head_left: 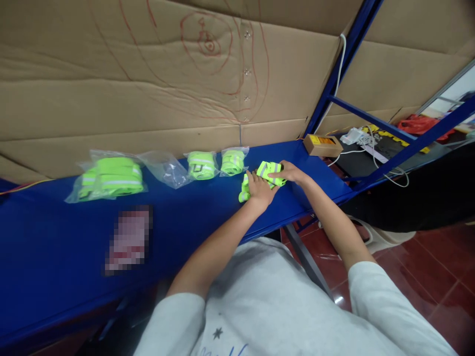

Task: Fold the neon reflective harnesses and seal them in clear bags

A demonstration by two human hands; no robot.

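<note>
On the right part of the tabletop (pixel 185 212), a green strap (pixel 269 169) with grey bands lies bunched under both hands. The right hand (pixel 290 173) has its grip clamped on the strap's right end. The left hand (pixel 261 190) lies over the near side of the strap, fingers touching it; whether its grip is closed cannot be told. To the left, along the far edge, are two bagged rolls (pixel 201 167), a clear bag (pixel 166 169) and a bagged bundle (pixel 118 177). A box (pixel 322 147) stands at far right.
</note>
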